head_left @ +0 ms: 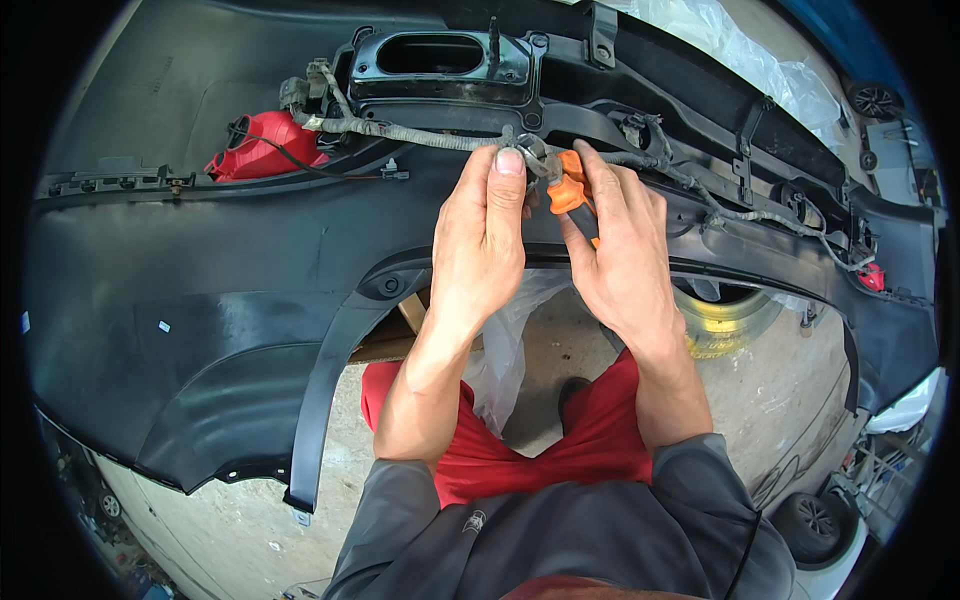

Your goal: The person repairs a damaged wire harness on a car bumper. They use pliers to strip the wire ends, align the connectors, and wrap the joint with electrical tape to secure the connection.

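A grey taped wiring harness runs across the inner side of a large black plastic car bumper. My left hand is closed around the harness near its middle, with the thumb on top beside a small clip. In my right hand are pliers with orange and black handles. Their metal jaws are at the harness, right beside my left thumb. What exactly the jaws grip is too small to tell, and my left fingertips are hidden beneath the harness.
A red lamp sits in the bumper's left part, and a smaller red one at its right end. Beyond the hands is a black bracket with an oval opening. Clear plastic film lies behind; a yellow wheel rim is underneath.
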Demonstrator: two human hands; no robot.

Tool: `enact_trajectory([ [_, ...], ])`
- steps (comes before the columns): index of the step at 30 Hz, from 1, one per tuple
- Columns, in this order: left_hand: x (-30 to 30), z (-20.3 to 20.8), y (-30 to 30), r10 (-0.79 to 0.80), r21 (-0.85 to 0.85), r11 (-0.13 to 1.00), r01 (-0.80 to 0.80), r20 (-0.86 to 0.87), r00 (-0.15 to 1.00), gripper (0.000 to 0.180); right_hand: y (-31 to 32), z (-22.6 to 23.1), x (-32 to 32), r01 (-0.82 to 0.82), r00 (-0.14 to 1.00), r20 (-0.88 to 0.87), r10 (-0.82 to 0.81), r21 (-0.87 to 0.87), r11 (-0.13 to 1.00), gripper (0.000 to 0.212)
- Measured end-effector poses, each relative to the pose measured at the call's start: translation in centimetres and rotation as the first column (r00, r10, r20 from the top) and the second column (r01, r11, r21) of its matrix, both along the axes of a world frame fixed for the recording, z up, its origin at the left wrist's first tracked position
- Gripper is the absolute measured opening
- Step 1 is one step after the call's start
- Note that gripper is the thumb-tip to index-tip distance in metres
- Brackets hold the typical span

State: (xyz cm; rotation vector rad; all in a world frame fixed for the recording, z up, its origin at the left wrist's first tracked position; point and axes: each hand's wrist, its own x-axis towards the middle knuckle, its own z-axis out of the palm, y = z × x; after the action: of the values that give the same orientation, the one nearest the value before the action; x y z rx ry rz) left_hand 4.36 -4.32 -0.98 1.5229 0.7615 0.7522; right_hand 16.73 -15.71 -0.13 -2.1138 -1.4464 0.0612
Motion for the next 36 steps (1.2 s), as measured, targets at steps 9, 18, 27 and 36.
enact_trajectory([
  [9,-1.0,-0.4,1.3,-0.119,0.066,0.991,0.118,0.018,0.993,0.049,0.0,0.2,0.5,-0.096,0.773,-0.628,0.09,0.023,0.995,0.04],
  [18,-2.0,-0.7,2.7,-0.197,0.118,0.973,0.199,-0.028,0.98,0.049,0.0,0.4,1.7,-0.252,0.203,-0.979,0.027,-0.026,0.967,0.036],
  [27,-2.3,-1.5,3.3,-0.225,0.03,0.974,0.225,0.015,0.974,0.047,0.0,-0.2,2.2,-0.282,-0.236,-0.971,0.027,0.095,0.955,0.041],
  [36,-2.0,-0.7,2.6,-0.208,-0.099,0.968,0.23,0.191,0.959,0.048,0.0,-1.3,2.5,-0.257,-0.487,-0.873,0.041,0.188,0.948,0.04],
])
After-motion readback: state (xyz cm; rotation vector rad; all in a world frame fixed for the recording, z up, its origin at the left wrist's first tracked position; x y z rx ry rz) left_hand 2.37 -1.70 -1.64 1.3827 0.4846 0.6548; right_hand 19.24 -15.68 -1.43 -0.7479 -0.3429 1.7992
